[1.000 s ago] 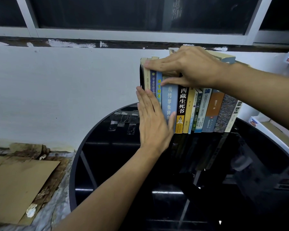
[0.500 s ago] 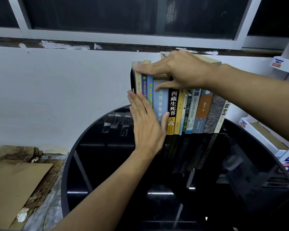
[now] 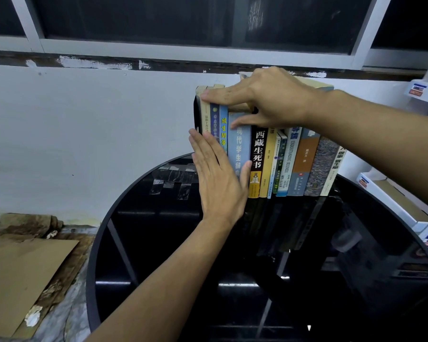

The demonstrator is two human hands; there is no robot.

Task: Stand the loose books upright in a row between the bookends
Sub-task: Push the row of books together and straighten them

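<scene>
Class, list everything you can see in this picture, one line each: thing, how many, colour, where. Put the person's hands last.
books: about twelve, mixed colours, upright in a row at the table's far edge
bookend: one visible, black, at the row's left end
table: one, glossy black, round, centre
tape strips: several, clear, on the table left of the books
cardboard sheet: one, brown, lower left
window: dark panes, white frame, along the top
boxes: a few, white, right edge
left hand: flat against the spines at the row's left end
right hand: on the books' tops, thumb on a light blue spine
</scene>
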